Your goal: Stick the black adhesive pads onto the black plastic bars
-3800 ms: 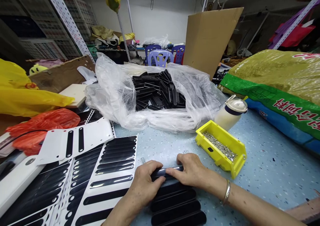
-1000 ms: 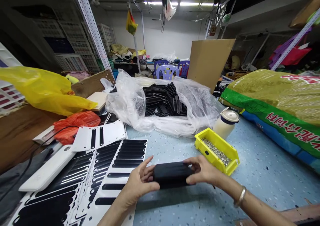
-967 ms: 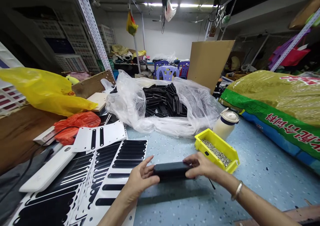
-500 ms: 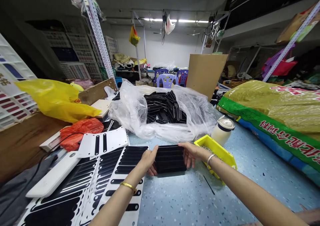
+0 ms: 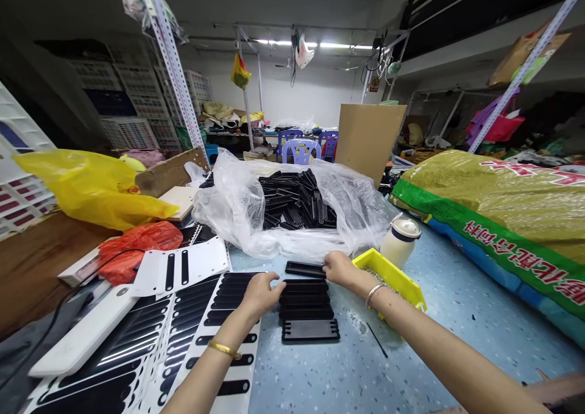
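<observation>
I have five or so black pieces (image 5: pixel 305 311) in a loose row on the blue speckled table (image 5: pixel 439 347), mid-view; call that clock centre, 12 being away from the wearer. Nearest one, at 6, shows a flat grey face with notched ends; the farthest sits at 12, slightly apart from the rest. Right hand (image 5: pixel 340 269) has fingers curled onto the farthest one's right end, touching; can't tell if it's pinched. Left hand (image 5: pixel 261 292) is at 10, thumb and forefinger spread, right beside the pieces' left ends; can't confirm contact. Around that: clear plastic bag (image 5: pixel 292 241) of more black parts (image 5: pixel 290 197) at 12; yellow bin (image 5: pixel 397 275) with small metal bits (image 5: pixel 379 276) between 2 and 3, bottle (image 5: pixel 399 243) just behind it; thin black stick (image 5: pixel 377 339) at 4; sheet of black strips (image 5: pixel 234 291) at 9.
</observation>
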A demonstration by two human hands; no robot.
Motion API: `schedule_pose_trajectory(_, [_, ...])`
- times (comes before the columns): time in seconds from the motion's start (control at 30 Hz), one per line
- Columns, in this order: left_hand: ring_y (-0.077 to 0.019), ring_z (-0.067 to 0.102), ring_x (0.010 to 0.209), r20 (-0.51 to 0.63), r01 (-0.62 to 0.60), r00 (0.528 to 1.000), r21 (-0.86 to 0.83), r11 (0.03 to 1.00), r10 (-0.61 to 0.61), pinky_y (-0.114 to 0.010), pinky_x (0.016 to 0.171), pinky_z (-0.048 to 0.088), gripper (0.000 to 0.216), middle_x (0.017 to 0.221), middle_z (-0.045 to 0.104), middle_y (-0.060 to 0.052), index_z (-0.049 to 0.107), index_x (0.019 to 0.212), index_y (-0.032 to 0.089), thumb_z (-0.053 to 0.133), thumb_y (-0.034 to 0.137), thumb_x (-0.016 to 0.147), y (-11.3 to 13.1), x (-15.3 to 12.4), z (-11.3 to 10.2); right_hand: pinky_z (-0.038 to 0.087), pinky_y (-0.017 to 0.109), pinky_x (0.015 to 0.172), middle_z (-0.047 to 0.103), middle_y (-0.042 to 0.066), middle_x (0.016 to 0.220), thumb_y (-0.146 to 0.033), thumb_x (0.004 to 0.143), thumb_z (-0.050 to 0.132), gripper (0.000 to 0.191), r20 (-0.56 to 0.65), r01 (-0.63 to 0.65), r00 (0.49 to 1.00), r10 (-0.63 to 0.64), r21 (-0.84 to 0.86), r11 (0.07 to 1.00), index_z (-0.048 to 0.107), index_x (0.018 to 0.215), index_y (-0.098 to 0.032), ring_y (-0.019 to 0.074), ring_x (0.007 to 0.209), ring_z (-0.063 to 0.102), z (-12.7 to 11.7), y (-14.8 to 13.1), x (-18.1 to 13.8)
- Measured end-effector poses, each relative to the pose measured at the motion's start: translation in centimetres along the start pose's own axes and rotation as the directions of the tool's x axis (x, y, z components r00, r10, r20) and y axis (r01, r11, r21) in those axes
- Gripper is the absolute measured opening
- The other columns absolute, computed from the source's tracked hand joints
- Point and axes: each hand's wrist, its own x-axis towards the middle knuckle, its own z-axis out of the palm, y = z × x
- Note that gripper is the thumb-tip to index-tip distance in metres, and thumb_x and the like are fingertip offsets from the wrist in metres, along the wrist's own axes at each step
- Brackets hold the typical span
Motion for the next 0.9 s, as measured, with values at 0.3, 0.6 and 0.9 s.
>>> schedule_pose_trajectory(0.3, [-0.0184,0.065,0.074,0.023,-0.162,0.986,0.008,0.987,0.162,-0.027,0.076,0.046,0.031,0.073,0.072,-0.001,0.077,0.101,0.021,0.066,0.021,0.072,0.5,1.1,0.9,0.047,0.048,0.096,0.062,0.008,0.121,-0.035,0.092,0.062,0.028,-0.011,0.186,0.981,-0.193,-0.207,0.96,0.063,0.114,-0.016,0.0246,0.111,0.059,0.8,-2.7,0.3])
schedule_pose_trajectory(0.6, [-0.0128,0.052,0.057,0.097,-0.156,0.982,-0.088,0.984,0.165,-0.023,0.059,0.039,0.023,0.051,0.055,0.006,0.079,0.084,0.019,0.065,0.016,0.065,0.1,2.3,1.1,0.053,0.039,0.084,0.068,0.005,0.104,-0.034,0.095,0.057,0.021,0.112,0.273,0.961,-0.253,-0.227,0.935,0.066,0.102,-0.016,0.0187,0.093,0.066,0.2,-3.4,0.4])
schedule_pose_trajectory(0.9, [-0.0136,0.054,0.055,0.002,-0.041,0.999,-0.11,0.993,0.042,-0.023,0.057,0.038,0.018,0.052,0.056,0.005,0.074,0.081,0.016,0.065,0.016,0.065,0.1,2.0,1.8,0.045,0.024,0.074,0.077,0.006,0.096,-0.016,0.085,0.056,0.027,0.106,0.322,0.946,-0.308,-0.168,0.932,0.076,0.102,-0.023,0.0205,0.092,0.068,0.1,-2.8,-0.1])
